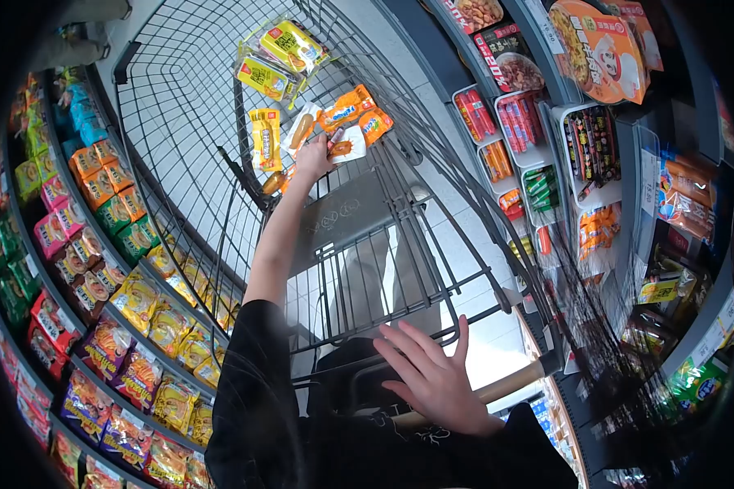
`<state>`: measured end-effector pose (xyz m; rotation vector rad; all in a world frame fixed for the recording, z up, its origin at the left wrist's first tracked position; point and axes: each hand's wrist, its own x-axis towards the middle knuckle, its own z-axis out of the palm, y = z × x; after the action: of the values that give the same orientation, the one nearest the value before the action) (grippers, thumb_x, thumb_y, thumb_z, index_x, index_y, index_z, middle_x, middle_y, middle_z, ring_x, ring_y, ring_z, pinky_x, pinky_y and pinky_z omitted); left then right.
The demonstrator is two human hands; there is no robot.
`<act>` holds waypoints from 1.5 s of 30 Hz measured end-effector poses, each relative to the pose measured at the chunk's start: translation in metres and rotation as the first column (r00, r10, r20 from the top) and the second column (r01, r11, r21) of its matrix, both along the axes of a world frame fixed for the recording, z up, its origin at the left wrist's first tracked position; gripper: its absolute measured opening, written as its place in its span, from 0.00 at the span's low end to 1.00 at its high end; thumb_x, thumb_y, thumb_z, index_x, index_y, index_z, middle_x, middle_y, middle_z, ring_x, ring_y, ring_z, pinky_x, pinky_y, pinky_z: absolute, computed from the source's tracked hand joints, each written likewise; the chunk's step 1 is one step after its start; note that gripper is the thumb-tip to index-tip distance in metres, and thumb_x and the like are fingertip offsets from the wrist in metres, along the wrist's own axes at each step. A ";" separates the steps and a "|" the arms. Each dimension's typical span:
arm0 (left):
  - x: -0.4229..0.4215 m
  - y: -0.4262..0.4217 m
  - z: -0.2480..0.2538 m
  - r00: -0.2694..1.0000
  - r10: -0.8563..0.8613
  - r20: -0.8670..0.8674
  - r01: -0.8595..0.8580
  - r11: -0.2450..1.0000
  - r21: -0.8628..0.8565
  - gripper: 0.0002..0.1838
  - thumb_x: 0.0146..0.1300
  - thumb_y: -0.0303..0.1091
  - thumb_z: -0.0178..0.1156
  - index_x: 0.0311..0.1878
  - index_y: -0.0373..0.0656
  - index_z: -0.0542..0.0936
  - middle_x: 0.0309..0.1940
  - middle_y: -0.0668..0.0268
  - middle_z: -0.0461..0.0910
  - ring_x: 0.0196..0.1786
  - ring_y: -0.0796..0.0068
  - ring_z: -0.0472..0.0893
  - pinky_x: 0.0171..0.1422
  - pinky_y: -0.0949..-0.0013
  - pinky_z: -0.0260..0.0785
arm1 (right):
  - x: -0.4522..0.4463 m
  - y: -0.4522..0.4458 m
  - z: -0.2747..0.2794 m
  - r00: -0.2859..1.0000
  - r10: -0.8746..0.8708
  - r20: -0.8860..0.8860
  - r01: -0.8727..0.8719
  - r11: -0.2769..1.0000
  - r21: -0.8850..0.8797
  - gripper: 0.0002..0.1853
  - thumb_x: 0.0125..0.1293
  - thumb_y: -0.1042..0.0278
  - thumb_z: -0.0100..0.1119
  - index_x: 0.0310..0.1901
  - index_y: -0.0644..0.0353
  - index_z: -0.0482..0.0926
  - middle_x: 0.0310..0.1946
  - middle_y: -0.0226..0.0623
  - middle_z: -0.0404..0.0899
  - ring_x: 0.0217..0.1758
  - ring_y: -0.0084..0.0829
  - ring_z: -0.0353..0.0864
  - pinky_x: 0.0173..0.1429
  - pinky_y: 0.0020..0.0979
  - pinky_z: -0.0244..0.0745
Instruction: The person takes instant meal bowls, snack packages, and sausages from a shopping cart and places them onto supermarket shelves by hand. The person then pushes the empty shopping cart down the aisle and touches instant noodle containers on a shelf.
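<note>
My left hand (313, 158) reaches down into the wire shopping cart (196, 73), fingers closed at the edge of a white sausage packet (349, 147); the fingertips are partly hidden. Around it lie orange snack packets (347, 110), another packet with a sausage picture (303, 124) and a yellow packet (266, 140). Farther in are yellow-green packs (285, 49) in clear wrapping. My right hand (434, 381) is open with its fingers spread, holding nothing, over the cart's handle (510, 381). Whether it touches the handle, I cannot tell.
Shelves of bagged snacks (151, 314) and cup noodles (90, 261) curve along the left. On the right, shelf bins hold sausage sticks (593, 147) and orange packets (599, 231). The cart's folding seat panel (338, 213) lies below my left wrist. Hair hangs at lower right.
</note>
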<state>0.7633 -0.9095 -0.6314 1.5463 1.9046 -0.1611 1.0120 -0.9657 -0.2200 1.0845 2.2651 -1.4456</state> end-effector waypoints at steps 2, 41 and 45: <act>0.002 -0.001 0.005 1.000 0.001 0.023 -0.001 1.000 0.016 0.29 0.38 0.40 0.67 0.42 0.40 0.65 0.38 0.55 0.75 0.39 0.55 0.78 0.41 0.58 0.71 | 0.002 0.001 -0.001 1.000 0.001 0.002 -0.001 1.000 -0.004 0.29 0.49 0.60 0.63 0.54 0.53 0.68 0.57 0.28 0.64 0.62 0.26 0.60 0.61 0.64 0.21; -0.067 -0.140 0.292 0.894 0.415 0.173 -0.423 0.906 0.016 0.25 0.33 0.28 0.66 0.37 0.38 0.65 0.25 0.55 0.75 0.26 0.56 0.79 0.28 0.62 0.72 | -0.174 0.076 -0.450 0.715 0.562 0.416 -0.599 0.185 0.779 0.06 0.54 0.65 0.47 0.32 0.52 0.73 0.31 0.33 0.69 0.40 0.29 0.70 0.38 0.30 0.66; -0.076 -0.145 0.287 0.886 0.438 0.154 -0.442 0.897 -0.008 0.26 0.32 0.28 0.66 0.36 0.38 0.65 0.25 0.55 0.75 0.26 0.57 0.79 0.28 0.62 0.72 | -0.175 0.069 -0.456 0.820 0.388 0.420 -0.539 0.280 0.794 0.03 0.54 0.66 0.48 0.29 0.53 0.71 0.29 0.32 0.68 0.35 0.27 0.71 0.37 0.29 0.66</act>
<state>0.6870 -1.0542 -0.3448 1.0673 2.0833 0.1815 0.8371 -0.8970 -0.6759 0.5018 2.8853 0.2203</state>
